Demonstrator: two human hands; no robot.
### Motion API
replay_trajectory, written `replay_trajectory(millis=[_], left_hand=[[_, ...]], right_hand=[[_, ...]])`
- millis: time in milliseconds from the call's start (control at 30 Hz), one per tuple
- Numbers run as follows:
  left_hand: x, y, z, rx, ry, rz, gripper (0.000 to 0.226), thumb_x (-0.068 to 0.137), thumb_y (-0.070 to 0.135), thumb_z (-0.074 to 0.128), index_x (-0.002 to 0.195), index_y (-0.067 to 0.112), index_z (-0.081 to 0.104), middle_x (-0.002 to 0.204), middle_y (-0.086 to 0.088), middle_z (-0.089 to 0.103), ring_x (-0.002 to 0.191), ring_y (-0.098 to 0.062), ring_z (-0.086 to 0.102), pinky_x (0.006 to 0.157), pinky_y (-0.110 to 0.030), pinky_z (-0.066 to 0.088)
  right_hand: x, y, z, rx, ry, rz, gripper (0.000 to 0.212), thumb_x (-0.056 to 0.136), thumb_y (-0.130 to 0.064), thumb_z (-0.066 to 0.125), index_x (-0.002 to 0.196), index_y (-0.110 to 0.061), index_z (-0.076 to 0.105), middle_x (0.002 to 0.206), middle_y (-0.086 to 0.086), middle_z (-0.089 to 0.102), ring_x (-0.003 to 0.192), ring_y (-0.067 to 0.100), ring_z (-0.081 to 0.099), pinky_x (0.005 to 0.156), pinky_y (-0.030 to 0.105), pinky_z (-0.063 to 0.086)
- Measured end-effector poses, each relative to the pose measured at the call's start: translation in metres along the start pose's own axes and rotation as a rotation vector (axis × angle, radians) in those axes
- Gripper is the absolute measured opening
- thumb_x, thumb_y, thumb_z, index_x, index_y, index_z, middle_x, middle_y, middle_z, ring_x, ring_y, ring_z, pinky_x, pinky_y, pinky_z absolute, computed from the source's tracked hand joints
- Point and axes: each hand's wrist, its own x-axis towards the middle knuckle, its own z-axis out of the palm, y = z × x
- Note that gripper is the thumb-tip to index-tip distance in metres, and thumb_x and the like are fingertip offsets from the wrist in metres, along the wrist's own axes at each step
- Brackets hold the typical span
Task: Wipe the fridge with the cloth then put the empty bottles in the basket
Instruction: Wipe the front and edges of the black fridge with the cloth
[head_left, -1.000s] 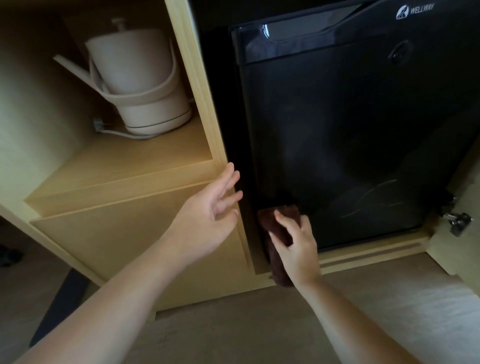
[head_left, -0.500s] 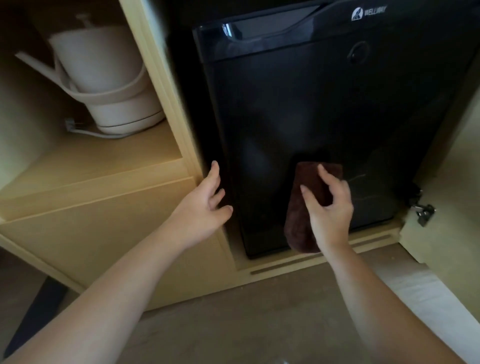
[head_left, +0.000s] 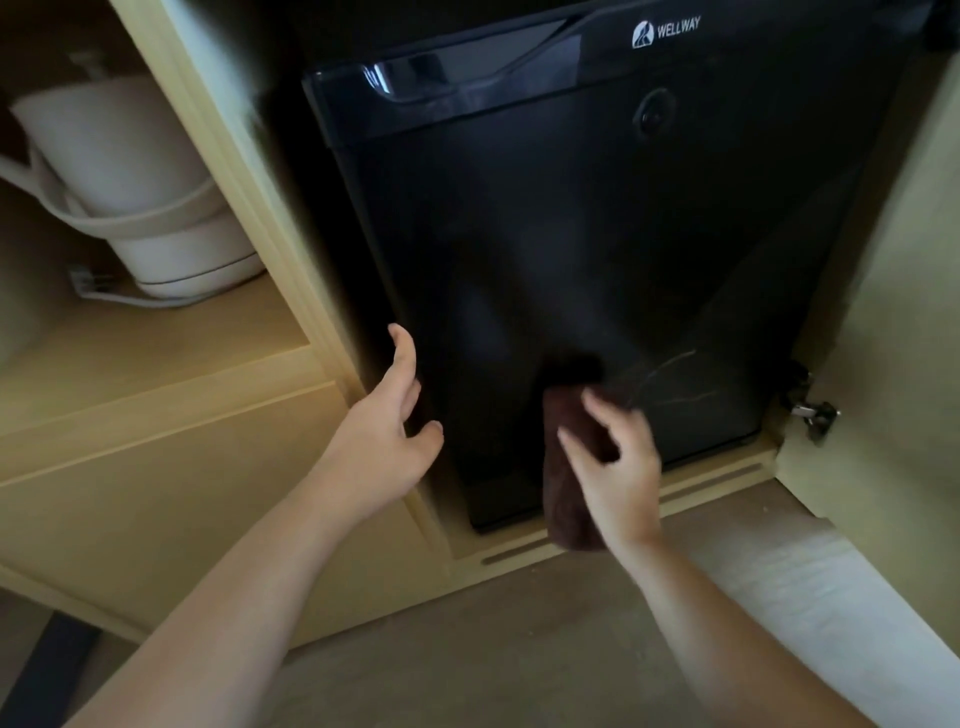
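**Cloth (head_left: 566, 483) carried rightward along the fridge (head_left: 571, 218) door**

It is now pinched at lower centre of the frame by the right hand (head_left: 621, 478), against the glossy panel. Soft and light, it is best held bunched. The left hand (head_left: 387, 436) is spread open at the door's edge. A kettle (head_left: 135, 171) is shelved upper left in the wooden cabinet (head_left: 156, 493).

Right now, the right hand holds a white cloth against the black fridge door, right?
Not quite. The cloth is dark brown, not white. The head view shows the right hand holding it against the black fridge door.
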Motion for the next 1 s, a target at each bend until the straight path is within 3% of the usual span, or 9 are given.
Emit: replay_trajectory(millis=[167, 267, 367, 500, 600, 667, 733, 833, 1000], left_hand=[[0.001, -0.004, -0.003, 0.007, -0.005, 0.019, 0.095, 0.09, 0.003, 0.047, 0.111, 0.075, -0.01, 0.134, 0.025, 0.012, 0.12, 0.011, 0.036, 0.078, -0.011, 0.038], [-0.001, -0.005, -0.004, 0.014, 0.0, 0.033, 0.093, 0.089, 0.002, 0.047, 0.113, 0.073, -0.009, 0.133, 0.024, 0.012, 0.114, 0.017, 0.039, 0.073, -0.01, 0.041], [0.0, -0.004, -0.004, 0.015, 0.011, 0.027, 0.092, 0.09, 0.002, 0.046, 0.116, 0.069, -0.01, 0.133, 0.025, 0.012, 0.132, 0.0, 0.026, 0.066, -0.002, 0.04], [0.001, -0.005, -0.005, 0.02, 0.015, 0.033, 0.092, 0.09, 0.001, 0.046, 0.12, 0.063, -0.014, 0.134, 0.026, 0.012, 0.132, 0.001, 0.023, 0.085, -0.007, 0.037], [0.002, -0.007, -0.006, 0.006, -0.004, 0.033, 0.093, 0.089, 0.0, 0.046, 0.115, 0.07, -0.009, 0.136, 0.025, 0.013, 0.133, -0.001, 0.024, 0.099, -0.02, 0.029], [0.003, -0.008, -0.006, 0.003, -0.011, 0.032, 0.095, 0.089, -0.001, 0.046, 0.11, 0.075, -0.007, 0.132, 0.03, 0.012, 0.133, -0.003, 0.024, 0.098, -0.02, 0.03], [0.003, -0.009, -0.007, -0.003, -0.01, 0.033, 0.097, 0.088, -0.001, 0.046, 0.108, 0.078, -0.007, 0.128, 0.035, 0.01, 0.132, -0.001, 0.026, 0.091, -0.015, 0.033], [0.002, -0.009, -0.009, 0.004, -0.013, 0.034, 0.098, 0.088, 0.001, 0.047, 0.11, 0.079, -0.007, 0.131, 0.032, 0.012, 0.127, 0.002, 0.029, 0.082, -0.012, 0.035], [0.001, -0.008, -0.008, -0.021, -0.038, 0.032, 0.094, 0.088, 0.001, 0.048, 0.111, 0.076, -0.004, 0.116, 0.049, 0.015, 0.13, 0.006, 0.023, 0.098, -0.02, 0.033]], right_hand=[[0.052, -0.048, 0.002, 0.224, 0.25, -0.075, 0.046, 0.081, -0.018, 0.067, 0.119, -0.04, 0.051, 0.112, -0.006, 0.049, 0.107, -0.005, 0.049, 0.091, 0.008, 0.039], [0.032, -0.042, 0.009, 0.211, 0.196, -0.038, 0.046, 0.08, -0.011, 0.068, 0.118, -0.032, 0.053, 0.113, 0.004, 0.05, 0.106, -0.001, 0.05, 0.094, 0.01, 0.038], [0.004, -0.021, 0.012, 0.072, 0.01, -0.03, 0.042, 0.077, -0.007, 0.071, 0.115, -0.022, 0.059, 0.106, 0.004, 0.054, 0.102, 0.006, 0.053, 0.092, 0.006, 0.035], [-0.003, -0.014, -0.001, 0.028, -0.156, 0.019, 0.041, 0.075, -0.009, 0.073, 0.112, -0.024, 0.062, 0.104, -0.001, 0.058, 0.103, 0.005, 0.055, 0.087, 0.0, 0.033], [0.029, -0.035, -0.015, 0.15, 0.051, 0.001, 0.044, 0.076, -0.01, 0.072, 0.114, -0.029, 0.058, 0.111, -0.001, 0.06, 0.106, 0.001, 0.054, 0.094, 0.011, 0.037], [0.062, -0.052, -0.027, 0.199, 0.271, -0.072, 0.045, 0.077, -0.009, 0.071, 0.118, -0.021, 0.055, 0.115, -0.001, 0.057, 0.11, 0.006, 0.053, 0.099, 0.021, 0.039], [0.091, -0.065, -0.037, 0.224, 0.367, -0.108, 0.046, 0.078, -0.012, 0.07, 0.12, -0.021, 0.055, 0.117, -0.004, 0.055, 0.111, 0.002, 0.051, 0.098, 0.02, 0.039], [0.104, -0.071, -0.037, 0.262, 0.326, -0.046, 0.045, 0.08, -0.016, 0.068, 0.121, -0.027, 0.055, 0.118, -0.009, 0.053, 0.115, 0.001, 0.049, 0.099, 0.021, 0.04], [0.071, -0.051, -0.018, 0.209, 0.148, -0.093, 0.047, 0.078, -0.008, 0.07, 0.119, -0.026, 0.054, 0.113, -0.001, 0.056, 0.11, -0.001, 0.051, 0.1, 0.02, 0.038]])
